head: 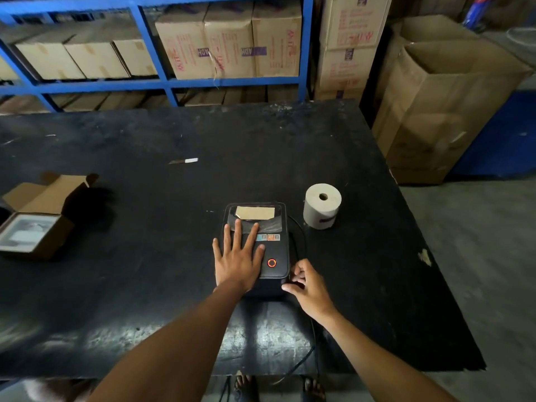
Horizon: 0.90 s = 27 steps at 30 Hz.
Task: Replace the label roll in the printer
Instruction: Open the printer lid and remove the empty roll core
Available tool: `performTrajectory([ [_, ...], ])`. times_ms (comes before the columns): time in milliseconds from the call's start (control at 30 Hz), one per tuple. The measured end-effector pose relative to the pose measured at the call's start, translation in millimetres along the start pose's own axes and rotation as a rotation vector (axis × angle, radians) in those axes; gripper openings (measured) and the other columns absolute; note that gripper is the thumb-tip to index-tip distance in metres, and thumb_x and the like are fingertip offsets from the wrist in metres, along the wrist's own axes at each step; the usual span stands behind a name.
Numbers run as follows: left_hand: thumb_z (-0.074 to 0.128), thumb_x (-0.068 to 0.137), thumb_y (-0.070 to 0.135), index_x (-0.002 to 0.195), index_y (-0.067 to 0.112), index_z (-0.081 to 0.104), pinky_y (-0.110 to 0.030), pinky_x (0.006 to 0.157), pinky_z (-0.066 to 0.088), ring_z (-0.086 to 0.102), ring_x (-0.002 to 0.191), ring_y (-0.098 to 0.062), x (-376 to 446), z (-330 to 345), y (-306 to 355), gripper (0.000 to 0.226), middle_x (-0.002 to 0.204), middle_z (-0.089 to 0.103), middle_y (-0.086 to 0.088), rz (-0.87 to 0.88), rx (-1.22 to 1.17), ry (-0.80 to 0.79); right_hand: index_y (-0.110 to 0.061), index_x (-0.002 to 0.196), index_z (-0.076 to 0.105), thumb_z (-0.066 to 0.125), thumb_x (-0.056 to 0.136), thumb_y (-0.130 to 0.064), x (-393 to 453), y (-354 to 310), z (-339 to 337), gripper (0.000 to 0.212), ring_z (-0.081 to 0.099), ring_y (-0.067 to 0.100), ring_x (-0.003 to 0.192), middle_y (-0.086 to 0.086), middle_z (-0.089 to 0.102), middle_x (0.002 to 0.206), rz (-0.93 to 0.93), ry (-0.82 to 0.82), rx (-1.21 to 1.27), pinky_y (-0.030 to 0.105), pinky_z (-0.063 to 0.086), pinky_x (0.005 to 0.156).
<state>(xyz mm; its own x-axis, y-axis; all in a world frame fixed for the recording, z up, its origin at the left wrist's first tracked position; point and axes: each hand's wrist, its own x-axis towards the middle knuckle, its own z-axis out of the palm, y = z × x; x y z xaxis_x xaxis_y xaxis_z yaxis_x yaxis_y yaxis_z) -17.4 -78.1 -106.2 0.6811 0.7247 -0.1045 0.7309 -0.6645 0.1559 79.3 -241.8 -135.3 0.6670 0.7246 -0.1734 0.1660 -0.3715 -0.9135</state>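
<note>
A small black label printer (275,250) sits on the black table (145,227), lid closed, with a red ring light lit near its front. Through the clear lid window a brownish roll core (255,213) shows. My left hand (237,256) lies flat, fingers spread, on top of the printer lid. At the printer's front right corner my right hand (304,282) has its fingers curled against the side. A white label roll (322,206) stands on end on the table just right of the printer.
An open cardboard box (37,216) with a white insert sits at the table's left edge. A black cable (301,236) runs from the printer's right side off the front edge. Blue shelving (162,82) with cartons stands behind; large open cartons (435,105) are at right.
</note>
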Motion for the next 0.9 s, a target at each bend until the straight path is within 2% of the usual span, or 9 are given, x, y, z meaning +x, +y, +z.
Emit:
performTrajectory([
  [167, 0.018, 0.101, 0.058, 0.155, 0.046, -0.002, -0.058, 0.121, 0.004, -0.013, 0.154, -0.025, -1.1, -5.3, 1.5, 0.059, 0.168, -0.008, 0.002, -0.001, -0.027, -0.040, -0.001, 0.091, 0.050, 0.079, 0.073, 0.003, -1.4, -3.2, 0.0, 0.035, 0.053, 0.017, 0.080, 0.000, 0.052, 0.083, 0.032, -0.011, 0.076, 0.050, 0.052, 0.091],
  [300, 0.039, 0.095, 0.058, 0.148, 0.046, 0.033, -0.061, 0.114, 0.019, 0.008, 0.152, -0.023, 10.3, -27.2, 5.9, 0.055, 0.164, 0.020, 0.003, -0.067, -0.202, -0.014, -0.003, 0.091, 0.050, 0.080, 0.073, 0.001, -5.1, -15.1, -2.6, 0.035, 0.050, 0.015, 0.078, 0.002, 0.052, 0.085, 0.000, -0.031, 0.119, 0.046, 0.051, 0.086],
  [367, 0.049, 0.089, 0.058, 0.139, 0.043, 0.048, -0.061, 0.110, 0.025, 0.021, 0.148, -0.024, 29.3, -49.6, 8.9, 0.053, 0.158, 0.034, 0.003, -0.092, -0.242, -0.037, -0.006, 0.094, 0.052, 0.078, 0.077, -0.002, -2.8, -26.1, -5.3, 0.031, 0.052, 0.014, 0.081, 0.003, 0.054, 0.089, -0.059, -0.041, 0.131, 0.040, 0.051, 0.082],
  [467, 0.061, 0.084, 0.052, 0.133, 0.033, 0.060, -0.055, 0.110, 0.034, 0.033, 0.141, -0.031, 60.6, -86.0, 10.3, 0.053, 0.151, 0.043, -0.002, -0.108, -0.336, -0.113, -0.014, 0.101, 0.050, 0.072, 0.086, -0.005, 6.2, -45.0, -8.8, 0.028, 0.053, 0.013, 0.086, 0.003, 0.054, 0.096, -0.103, 0.016, 0.191, 0.026, 0.048, 0.078],
  [567, 0.065, 0.083, 0.040, 0.126, 0.023, 0.067, -0.044, 0.107, 0.044, 0.051, 0.128, -0.035, 79.9, -110.5, 5.6, 0.046, 0.137, 0.058, -0.012, -0.090, -0.456, -0.064, -0.020, 0.110, 0.047, 0.067, 0.091, -0.010, 17.9, -59.5, -9.4, 0.029, 0.053, 0.007, 0.089, 0.002, 0.052, 0.101, -0.099, 0.073, 0.237, 0.019, 0.046, 0.080],
  [667, 0.065, 0.086, 0.041, 0.111, 0.020, 0.074, -0.035, 0.094, 0.052, 0.064, 0.111, -0.032, 87.2, -122.0, 2.6, 0.034, 0.118, 0.070, -0.010, -0.079, -0.484, 0.022, -0.022, 0.116, 0.045, 0.064, 0.094, -0.018, 28.8, -71.3, -8.9, 0.029, 0.056, 0.008, 0.093, 0.004, 0.057, 0.105, -0.076, 0.111, 0.245, 0.007, 0.044, 0.076],
  [767, 0.061, 0.086, 0.049, 0.102, 0.023, 0.075, -0.036, 0.082, 0.051, 0.066, 0.104, -0.036, 96.1, -133.3, 4.9, 0.034, 0.110, 0.072, -0.011, -0.178, -0.472, 0.120, -0.020, 0.122, 0.042, 0.058, 0.098, -0.023, 43.3, -87.5, -9.7, 0.029, 0.057, 0.017, 0.098, 0.014, 0.057, 0.109, -0.061, 0.147, 0.254, 0.013, 0.044, 0.079],
  [833, 0.056, 0.085, 0.054, 0.107, 0.021, 0.074, -0.038, 0.082, 0.053, 0.065, 0.104, -0.038, 102.2, -137.3, 4.6, 0.043, 0.113, 0.069, -0.012, -0.240, -0.419, 0.074, -0.016, 0.127, 0.041, 0.053, 0.100, -0.024, 57.8, -102.2, -11.1, 0.030, 0.056, 0.030, 0.105, 0.023, 0.057, 0.113, -0.052, 0.180, 0.255, 0.023, 0.045, 0.085],
  [900, 0.050, 0.086, 0.059, 0.114, 0.019, 0.072, -0.038, 0.082, 0.053, 0.063, 0.107, -0.039, 108.7, -139.2, -0.4, 0.053, 0.118, 0.066, -0.014, -0.272, -0.445, 0.009, -0.012, 0.131, 0.040, 0.050, 0.101, -0.023, 74.8, -116.3, -12.6, 0.033, 0.055, 0.033, 0.111, 0.023, 0.056, 0.119, -0.054, 0.206, 0.224, 0.037, 0.046, 0.098],
])
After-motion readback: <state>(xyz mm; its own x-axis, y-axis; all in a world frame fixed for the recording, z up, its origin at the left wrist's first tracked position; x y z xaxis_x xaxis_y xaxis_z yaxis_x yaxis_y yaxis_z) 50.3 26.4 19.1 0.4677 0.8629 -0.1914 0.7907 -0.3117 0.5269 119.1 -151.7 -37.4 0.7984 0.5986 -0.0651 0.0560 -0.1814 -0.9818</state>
